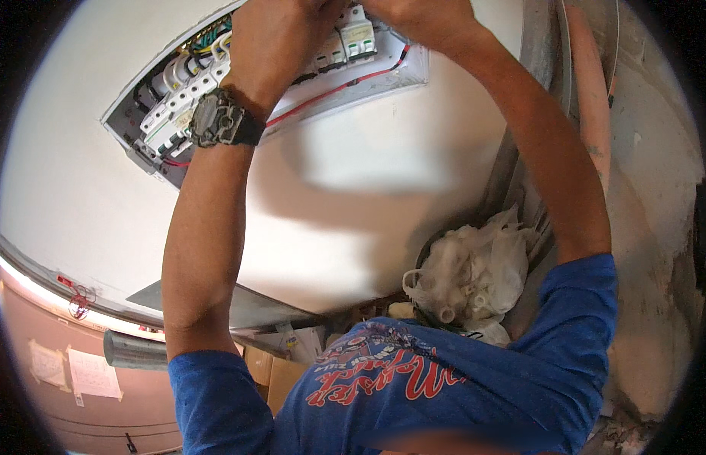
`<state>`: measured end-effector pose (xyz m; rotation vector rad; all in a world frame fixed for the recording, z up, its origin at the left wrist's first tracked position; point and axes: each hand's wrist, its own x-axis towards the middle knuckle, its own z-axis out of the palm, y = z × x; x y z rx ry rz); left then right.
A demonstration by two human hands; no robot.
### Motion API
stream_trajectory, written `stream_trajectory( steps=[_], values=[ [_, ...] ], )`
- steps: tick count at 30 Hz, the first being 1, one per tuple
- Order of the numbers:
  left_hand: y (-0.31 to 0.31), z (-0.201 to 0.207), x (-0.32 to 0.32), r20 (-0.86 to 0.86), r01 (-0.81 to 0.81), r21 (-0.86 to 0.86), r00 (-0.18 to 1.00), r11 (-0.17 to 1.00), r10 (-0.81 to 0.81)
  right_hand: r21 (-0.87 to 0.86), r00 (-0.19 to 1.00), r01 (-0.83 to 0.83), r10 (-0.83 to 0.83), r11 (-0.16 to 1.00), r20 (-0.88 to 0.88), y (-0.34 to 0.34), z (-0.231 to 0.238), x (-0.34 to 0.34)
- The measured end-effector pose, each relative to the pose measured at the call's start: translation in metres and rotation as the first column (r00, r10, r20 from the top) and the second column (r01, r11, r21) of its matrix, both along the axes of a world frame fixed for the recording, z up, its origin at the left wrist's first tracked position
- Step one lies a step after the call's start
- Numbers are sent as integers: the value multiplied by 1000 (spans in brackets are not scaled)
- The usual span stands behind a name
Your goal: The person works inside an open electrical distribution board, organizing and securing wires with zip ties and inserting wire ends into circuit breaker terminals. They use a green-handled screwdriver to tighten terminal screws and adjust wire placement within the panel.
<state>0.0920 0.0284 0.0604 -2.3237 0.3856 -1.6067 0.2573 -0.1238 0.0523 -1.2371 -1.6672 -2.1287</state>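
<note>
An electrical distribution box (418, 70), set into a white wall, fills the upper part of the head view. A row of white circuit breakers (178, 110) runs across it, and more breakers (359, 42) show on its right side. Along the lower edge runs a red wire (357, 80), curving up at the right end. My left hand (281, 42), with a black watch (222, 120) on its wrist, is raised in front of the breakers. My right hand (429, 17) reaches in at the box's upper right. The top edge cuts off both hands' fingers, so anything held is hidden.
A white plastic bag (478, 265) with pale pieces inside lies below, near my right arm. An orange-pink pipe (592, 98) stands at the right. At lower left are a metal cylinder (133, 350), taped papers (94, 373) and a cardboard box (283, 381).
</note>
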Motion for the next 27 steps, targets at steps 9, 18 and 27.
stream_trajectory(
  steps=[9, 18, 27],
  values=[
    [-9, 0, 3, -63, -220, 40, 973, 975, 222, -3, 1000, -28, 28, 1000, -7, -3, 4, 4],
    [-6, -3, -9, -81, -82, -59, 994, 995, 77, -28, 999, -50, 50, 998, -1, 7, 4, 3],
    [1, -10, -2, -12, 69, -120, 997, 990, -71, -123, 985, -87, 68, 989, -156, 5, 8, -2]
  ],
)
